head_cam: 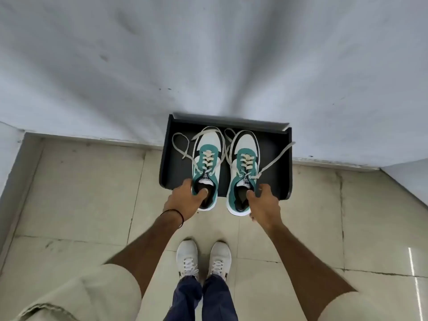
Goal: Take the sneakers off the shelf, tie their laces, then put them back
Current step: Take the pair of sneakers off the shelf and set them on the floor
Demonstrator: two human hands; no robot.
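Two teal, white and black sneakers stand side by side on a black shelf [275, 158] fixed to the white wall, toes toward the wall, heels overhanging the front edge. My left hand [185, 201] grips the heel collar of the left sneaker [206, 163], thumb inside the opening. My right hand [264, 202] grips the heel collar of the right sneaker [245, 167] the same way. Both pairs of cream laces [183, 147] lie loose and untied, spread over the shelf; one lace end trails past the shelf's right rim.
The white wall [208, 54] rises right behind the shelf. Below is a beige tiled floor [81, 193], with my own feet in white shoes [203, 258] standing just in front of the shelf.
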